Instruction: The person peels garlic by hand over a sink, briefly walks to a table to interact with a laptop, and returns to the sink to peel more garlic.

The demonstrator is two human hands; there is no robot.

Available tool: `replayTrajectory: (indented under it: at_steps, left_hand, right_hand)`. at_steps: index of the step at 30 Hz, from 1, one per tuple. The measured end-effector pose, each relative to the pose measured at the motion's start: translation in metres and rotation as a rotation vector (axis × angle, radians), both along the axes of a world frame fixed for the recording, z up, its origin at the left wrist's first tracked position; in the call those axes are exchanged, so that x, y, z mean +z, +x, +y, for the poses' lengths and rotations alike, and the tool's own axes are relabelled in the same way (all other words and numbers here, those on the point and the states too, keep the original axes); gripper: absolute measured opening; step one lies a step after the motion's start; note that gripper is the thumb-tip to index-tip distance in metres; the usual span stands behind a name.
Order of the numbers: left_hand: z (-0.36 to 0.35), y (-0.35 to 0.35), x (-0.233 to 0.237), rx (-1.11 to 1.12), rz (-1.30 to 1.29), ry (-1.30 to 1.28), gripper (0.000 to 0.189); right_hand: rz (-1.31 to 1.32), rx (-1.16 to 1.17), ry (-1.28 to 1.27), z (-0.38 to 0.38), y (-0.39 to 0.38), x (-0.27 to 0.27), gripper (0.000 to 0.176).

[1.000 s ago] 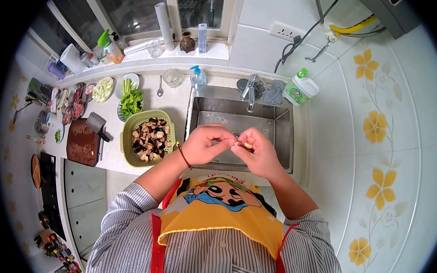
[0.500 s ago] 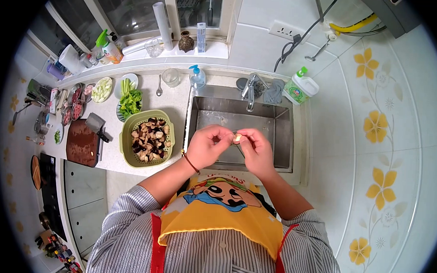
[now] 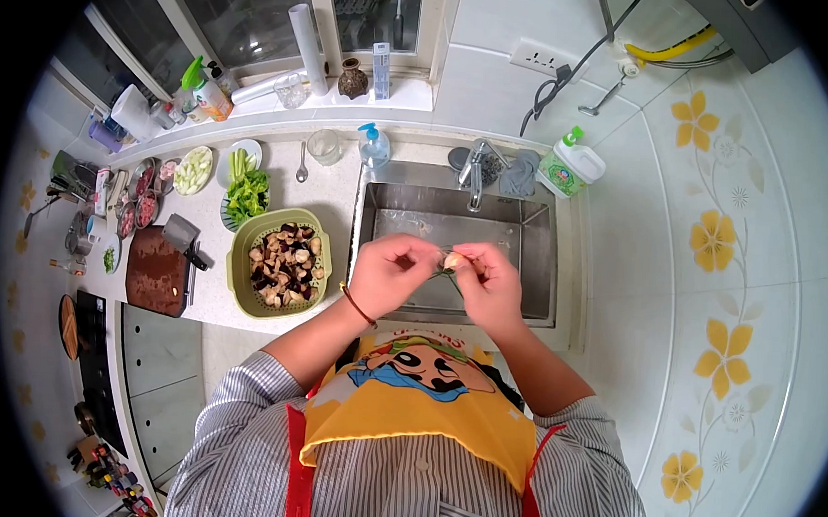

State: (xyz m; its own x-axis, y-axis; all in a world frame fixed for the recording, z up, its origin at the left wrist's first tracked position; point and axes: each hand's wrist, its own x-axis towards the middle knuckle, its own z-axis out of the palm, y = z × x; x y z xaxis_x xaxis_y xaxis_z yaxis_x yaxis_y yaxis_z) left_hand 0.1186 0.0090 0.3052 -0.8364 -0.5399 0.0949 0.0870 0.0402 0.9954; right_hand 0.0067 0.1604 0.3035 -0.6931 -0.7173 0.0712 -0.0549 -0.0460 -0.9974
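Observation:
A small pale garlic clove, with some papery skin on it, is between my two hands above the near part of the steel sink. My right hand pinches it between thumb and fingertips. My left hand is closed in a pinch at the clove's left side, its fingertips touching or very near it; what is between them is partly hidden. Left of the sink, a green colander basket holds chopped mushrooms.
A cleaver rests across the brown cutting board, which has a small pale piece on it. Behind the basket are celery and a plate of pale chopped vegetable. The faucet and soap bottle stand at the sink's back.
The clove has turned slightly between my fingertips and shows more of its pale side. My left fingers have shifted a little; both arms stay nearly in place.

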Motion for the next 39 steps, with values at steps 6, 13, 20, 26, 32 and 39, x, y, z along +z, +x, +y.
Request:
replayTrajectory:
  at_steps: [6, 13, 20, 26, 32, 39]
  left_hand:
    - [0.009, 0.002, 0.002, -0.031, -0.073, 0.041, 0.011]
    - [0.004, 0.001, 0.02, 0.025, 0.005, -0.122, 0.006]
    - [0.003, 0.0, 0.034, -0.043, 0.135, -0.519, 0.012]
    - [0.002, 0.001, 0.033, -0.009, 0.126, -0.52, 0.009]
    - [0.002, 0.001, 0.036, -0.012, 0.117, -0.526, 0.011]
    - [0.005, 0.002, 0.033, 0.004, 0.076, -0.477, 0.008]
  right_hand:
    - [-0.063, -0.04, -0.051, -0.005, 0.01, 0.005, 0.013]
    - [0.158, -0.033, 0.088, 0.003, 0.003, 0.019, 0.017]
    - [0.521, -0.09, 0.106, 0.001, 0.001, 0.032, 0.02]
    - [0.608, -0.085, 0.057, 0.0, 0.002, 0.028, 0.022]
    - [0.655, -0.035, 0.146, 0.003, 0.004, 0.027, 0.026]
    - [0.578, -0.072, -0.015, 0.0, 0.005, 0.02, 0.027]
